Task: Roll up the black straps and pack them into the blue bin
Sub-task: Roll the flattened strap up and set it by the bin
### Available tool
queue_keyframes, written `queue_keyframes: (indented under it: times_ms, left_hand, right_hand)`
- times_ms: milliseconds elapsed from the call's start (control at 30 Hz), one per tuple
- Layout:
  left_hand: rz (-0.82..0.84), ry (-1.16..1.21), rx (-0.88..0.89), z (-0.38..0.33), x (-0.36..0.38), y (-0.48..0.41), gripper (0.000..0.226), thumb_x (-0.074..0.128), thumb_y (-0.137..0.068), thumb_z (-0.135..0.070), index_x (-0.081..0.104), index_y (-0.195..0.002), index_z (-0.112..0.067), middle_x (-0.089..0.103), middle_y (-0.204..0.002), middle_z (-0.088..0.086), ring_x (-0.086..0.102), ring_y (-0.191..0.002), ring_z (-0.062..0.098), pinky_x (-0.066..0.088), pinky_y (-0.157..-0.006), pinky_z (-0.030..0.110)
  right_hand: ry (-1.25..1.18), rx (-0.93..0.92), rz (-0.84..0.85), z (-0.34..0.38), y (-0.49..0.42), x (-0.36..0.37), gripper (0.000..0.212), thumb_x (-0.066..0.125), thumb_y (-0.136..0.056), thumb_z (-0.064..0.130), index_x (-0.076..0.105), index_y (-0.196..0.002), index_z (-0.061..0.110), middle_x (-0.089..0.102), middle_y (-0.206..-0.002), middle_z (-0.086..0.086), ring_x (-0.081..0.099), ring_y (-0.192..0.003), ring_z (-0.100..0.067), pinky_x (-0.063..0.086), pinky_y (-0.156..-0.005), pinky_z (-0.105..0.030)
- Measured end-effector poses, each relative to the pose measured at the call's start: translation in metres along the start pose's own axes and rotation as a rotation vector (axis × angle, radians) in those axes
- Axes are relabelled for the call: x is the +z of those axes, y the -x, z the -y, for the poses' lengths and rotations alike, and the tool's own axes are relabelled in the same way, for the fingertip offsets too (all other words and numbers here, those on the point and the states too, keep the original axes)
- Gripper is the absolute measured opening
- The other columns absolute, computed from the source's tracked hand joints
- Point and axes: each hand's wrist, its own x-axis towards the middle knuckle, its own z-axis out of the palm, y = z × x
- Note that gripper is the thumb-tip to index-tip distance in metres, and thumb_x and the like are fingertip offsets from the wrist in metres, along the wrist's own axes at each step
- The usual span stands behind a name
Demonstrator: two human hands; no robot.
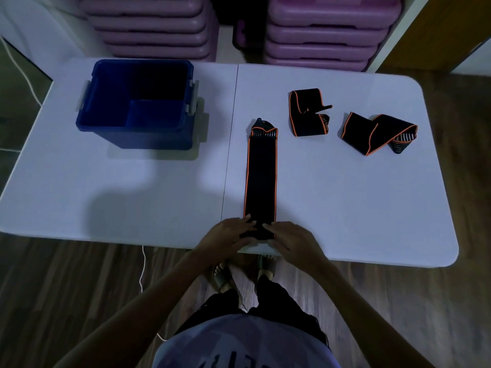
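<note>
— When the person stood at the near edge of the table (106, 181), how did the hands sit?

— The left hand (225, 235) and the right hand (295, 240) met side by side, palms down, on the near end of the flat strap (261, 176). Their fingers lay almost straight across it, pressing it down rather than closing round it (the thumbs were tucked out of sight). That end looked bunched up under the fingertips.

— And the rest of that strap?

— It ran straight away from the person, black with orange edging, just right of the centre seam (231, 142), its far end crumpled.

— What else was about?

— Two more black straps lay loosely folded on the right side of the table: the middle strap (308, 112) and, apart from it, the right strap (377, 132). The blue bin (148, 136) stood open-topped at the far left, well apart from both hands. Purple stacks (324, 35) rose behind the table.
</note>
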Motion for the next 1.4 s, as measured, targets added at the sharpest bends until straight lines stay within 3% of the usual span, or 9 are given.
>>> queue_keyframes:
  times_ms: [233,367,500,667,800,933,1033,1267,1400]
  left_hand:
    - [-0.055,0.229,-0.309,-0.014,-0.017,-0.016,0.040,0.062,-0.088,-0.035,0.055,-0.125,-0.023,0.068,-0.107,0.000,0.064,-0.090,0.017,0.049,-0.076,0.025]
    - [-0.199,0.043,-0.207,-0.010,-0.009,-0.021,0.038,0.061,-0.087,-0.035,0.059,-0.122,-0.021,0.058,-0.123,0.003,0.057,-0.108,0.017,0.050,-0.084,0.030]
    - [-0.325,-0.164,0.102,-0.002,0.004,-0.018,0.024,0.059,-0.086,-0.029,0.073,-0.096,-0.012,0.072,-0.103,0.005,0.067,-0.098,0.020,0.057,-0.073,0.034]
    - [-0.168,-0.257,0.240,0.013,0.010,-0.002,0.043,0.055,-0.088,-0.040,0.065,-0.117,-0.009,0.064,-0.124,0.007,0.058,-0.118,0.018,0.048,-0.092,0.032]
    - [-0.175,-0.215,0.256,0.014,0.005,-0.005,0.038,0.056,-0.089,-0.033,0.065,-0.116,-0.007,0.066,-0.120,0.009,0.063,-0.111,0.020,0.051,-0.089,0.032]
    - [-0.162,-0.044,0.090,0.003,-0.004,-0.016,0.041,0.047,-0.092,-0.035,0.062,-0.119,-0.009,0.070,-0.111,0.009,0.067,-0.099,0.022,0.056,-0.083,0.035]
    - [-0.154,0.025,-0.027,0.002,-0.008,-0.024,0.039,0.045,-0.093,-0.036,0.059,-0.121,-0.011,0.068,-0.113,0.007,0.064,-0.099,0.022,0.050,-0.082,0.031]
    - [-0.278,0.299,-0.281,-0.003,-0.016,-0.043,0.015,0.059,-0.090,-0.019,0.059,-0.102,-0.010,0.063,-0.092,0.006,0.059,-0.081,0.019,0.045,-0.071,0.026]
    - [-0.415,0.264,-0.301,0.002,-0.009,-0.055,0.008,0.060,-0.087,-0.016,0.060,-0.090,-0.008,0.055,-0.090,0.003,0.049,-0.085,0.009,0.040,-0.074,0.018]
  right_hand:
    - [-0.075,0.042,-0.061,0.003,-0.013,-0.004,0.029,0.049,-0.093,0.027,0.065,-0.115,0.020,0.071,-0.103,0.004,0.066,-0.089,-0.011,0.049,-0.071,-0.021]
    - [-0.172,0.153,-0.060,-0.001,-0.018,-0.001,0.025,0.057,-0.091,0.018,0.067,-0.114,0.016,0.071,-0.107,0.000,0.063,-0.097,-0.014,0.048,-0.079,-0.024]
    - [-0.173,0.189,-0.021,-0.008,-0.022,0.004,0.025,0.059,-0.090,0.014,0.069,-0.113,0.012,0.062,-0.099,-0.006,0.060,-0.091,-0.020,0.046,-0.072,-0.026]
    - [-0.117,0.156,-0.067,-0.011,-0.019,0.018,0.021,0.069,-0.083,0.010,0.074,-0.104,0.013,0.063,-0.122,-0.004,0.056,-0.108,-0.017,0.051,-0.086,-0.030]
    - [-0.084,0.150,-0.150,-0.001,-0.016,0.014,0.023,0.064,-0.084,0.013,0.073,-0.105,0.018,0.071,-0.114,0.002,0.055,-0.101,-0.005,0.047,-0.087,-0.027]
    - [-0.063,0.122,-0.163,0.003,-0.019,0.008,0.026,0.052,-0.088,0.019,0.074,-0.102,0.018,0.074,-0.107,0.001,0.061,-0.097,-0.008,0.041,-0.083,-0.021]
    - [-0.072,0.133,-0.104,-0.004,-0.019,0.009,0.030,0.063,-0.085,0.029,0.069,-0.113,0.019,0.069,-0.117,0.003,0.060,-0.106,-0.011,0.045,-0.089,-0.028]
    - [-0.146,0.268,0.001,-0.006,-0.043,-0.003,0.033,0.053,-0.094,0.020,0.059,-0.126,0.022,0.061,-0.124,0.003,0.050,-0.115,-0.013,0.042,-0.091,-0.027]
    - [-0.166,0.278,0.003,-0.005,-0.055,-0.006,0.042,0.041,-0.094,0.037,0.057,-0.128,0.018,0.056,-0.121,-0.004,0.041,-0.116,-0.017,0.038,-0.094,-0.032]
